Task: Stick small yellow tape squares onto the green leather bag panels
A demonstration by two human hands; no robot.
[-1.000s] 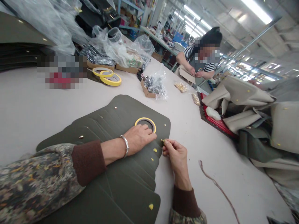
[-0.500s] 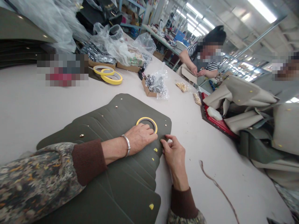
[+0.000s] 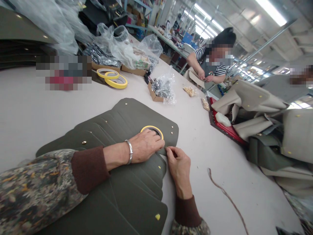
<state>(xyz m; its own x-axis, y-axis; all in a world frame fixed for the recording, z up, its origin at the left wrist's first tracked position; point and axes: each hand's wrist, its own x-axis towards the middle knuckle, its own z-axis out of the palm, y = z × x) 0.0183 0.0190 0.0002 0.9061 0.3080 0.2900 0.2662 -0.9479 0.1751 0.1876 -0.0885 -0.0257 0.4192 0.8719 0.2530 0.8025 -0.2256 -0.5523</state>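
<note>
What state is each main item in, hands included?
Olive leather-like sheets: fanned, overlapping.
Round yellow tape roll: flat on the sheets.
Left hand: palm down, partly covering that roll.
Right hand: fingertips at the sheets' edge.
Two round yellow tape rolls: overlapping.
Thin brown cord: loose, curved.
Clear plastic bags of gold pieces: flat, closure unclear.

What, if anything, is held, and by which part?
The right hand seems to pinch a dark green panel by its edge. The left hand covers part of the yellow tape roll; grip unclear.

The left hand (image 3: 146,146) reaches across, palm down; the right hand (image 3: 180,164) pinches, wrist raised.
</note>
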